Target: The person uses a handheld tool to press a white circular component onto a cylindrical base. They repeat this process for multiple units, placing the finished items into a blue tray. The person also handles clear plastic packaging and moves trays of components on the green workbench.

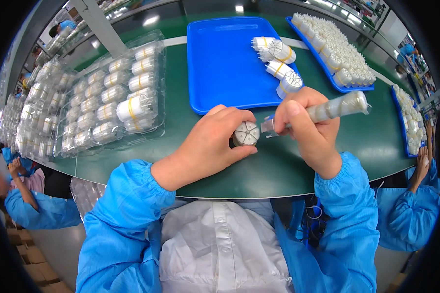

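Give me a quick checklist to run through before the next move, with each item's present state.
1. Round segmented part held by the left hand, between thumb and fingers: ok.
2. Pale-handled tool gripped in the right hand: ok.
3. Tool's tip touching the part: cannot tell; it is very close on the part's right.
4. White bundles away from the right rim of the blue tray: not ok; some overlap it in this view.
5. Left hand apart from the clear plastic tray: ok.
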A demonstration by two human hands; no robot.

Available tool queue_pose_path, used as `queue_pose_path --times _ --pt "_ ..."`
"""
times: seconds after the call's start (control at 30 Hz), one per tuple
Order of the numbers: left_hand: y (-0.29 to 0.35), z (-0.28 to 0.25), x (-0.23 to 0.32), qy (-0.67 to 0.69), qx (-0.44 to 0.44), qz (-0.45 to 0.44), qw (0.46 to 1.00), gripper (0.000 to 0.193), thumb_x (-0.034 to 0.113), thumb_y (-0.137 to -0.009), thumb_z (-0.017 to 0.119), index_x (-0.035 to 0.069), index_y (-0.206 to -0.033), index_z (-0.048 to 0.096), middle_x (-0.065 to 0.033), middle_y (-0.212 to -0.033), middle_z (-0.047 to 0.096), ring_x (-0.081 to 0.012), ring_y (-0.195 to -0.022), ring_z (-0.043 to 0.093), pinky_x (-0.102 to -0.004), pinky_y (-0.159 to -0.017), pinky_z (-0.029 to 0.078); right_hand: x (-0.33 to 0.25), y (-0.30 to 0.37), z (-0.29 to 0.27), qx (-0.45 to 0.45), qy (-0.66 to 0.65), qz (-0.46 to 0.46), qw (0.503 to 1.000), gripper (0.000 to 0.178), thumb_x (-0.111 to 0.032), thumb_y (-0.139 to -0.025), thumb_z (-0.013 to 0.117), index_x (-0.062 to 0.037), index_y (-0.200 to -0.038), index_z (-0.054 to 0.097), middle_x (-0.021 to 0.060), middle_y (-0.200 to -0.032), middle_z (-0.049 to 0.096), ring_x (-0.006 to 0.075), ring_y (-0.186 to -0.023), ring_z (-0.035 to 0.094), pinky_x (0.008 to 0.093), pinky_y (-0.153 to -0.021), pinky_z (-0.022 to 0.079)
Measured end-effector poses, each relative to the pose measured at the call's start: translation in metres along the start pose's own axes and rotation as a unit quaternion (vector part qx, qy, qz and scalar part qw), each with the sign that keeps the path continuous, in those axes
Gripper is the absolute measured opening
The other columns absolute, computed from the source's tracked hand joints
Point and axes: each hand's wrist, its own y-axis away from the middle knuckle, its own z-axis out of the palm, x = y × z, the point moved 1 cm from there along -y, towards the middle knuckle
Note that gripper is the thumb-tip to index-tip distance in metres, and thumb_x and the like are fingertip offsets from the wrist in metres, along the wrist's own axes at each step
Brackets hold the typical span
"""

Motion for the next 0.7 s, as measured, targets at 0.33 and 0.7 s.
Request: queue_pose_path --times 0.33,0.7 --pt "0.000 0.011 -0.006 -0.008 0.060 0.055 0.997 0.050 0.015 -0.069 0.087 0.006 -0.112 0.063 -0.0089 -0.093 0.060 -0.0241 -0.080 0.056 -0.0347 -0.069 0.048 0.018 0.005 0.005 -0.024 0.053 0.046 0.997 0.019 -0.010 -0.095 0.063 -0.0053 -0.077 0.060 -0.0008 -0.068 0.060 0.0041 -0.061 0.052 0.0226 -0.054 0.040" --pt "0.006 0.012 0.000 0.067 0.040 -0.022 0.997 0.054 0.005 -0.074 0.078 0.001 -0.124 0.057 -0.0143 -0.120 0.063 -0.0274 -0.113 0.063 -0.0357 -0.096 0.049 0.004 -0.001 -0.002 0.011 -0.012 0.059 0.998 0.022 -0.012 -0.098 0.058 -0.0059 -0.076 0.056 0.0005 -0.068 0.061 0.0065 -0.061 0.054 0.0239 -0.056 0.044"
